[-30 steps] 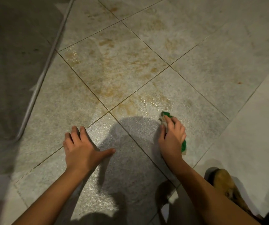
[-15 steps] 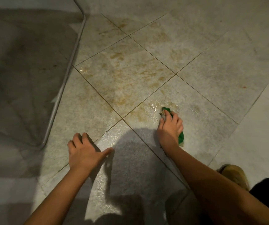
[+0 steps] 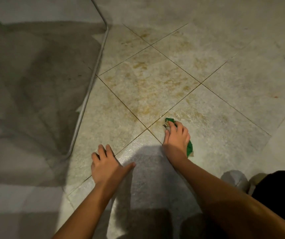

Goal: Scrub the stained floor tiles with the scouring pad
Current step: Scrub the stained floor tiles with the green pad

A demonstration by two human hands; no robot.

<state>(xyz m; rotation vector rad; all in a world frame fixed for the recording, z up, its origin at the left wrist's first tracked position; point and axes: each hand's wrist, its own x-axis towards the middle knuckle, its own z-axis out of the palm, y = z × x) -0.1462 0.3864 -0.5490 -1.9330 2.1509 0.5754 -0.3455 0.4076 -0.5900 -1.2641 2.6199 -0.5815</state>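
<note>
The right hand (image 3: 177,137) hides most of the green scouring pad (image 3: 189,148).

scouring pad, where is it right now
Head view, right of centre: the scouring pad lies on the tile under the right hand, beside the grout-line crossing.

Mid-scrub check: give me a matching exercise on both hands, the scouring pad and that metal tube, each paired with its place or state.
1 left hand
2 right hand
3 scouring pad
4 metal tube

A green, under a hand
B spread flat on the floor, holding nothing
C slanting along the left side
D gripping the pad

Pairs: 1-B, 2-D, 3-A, 4-C
</note>
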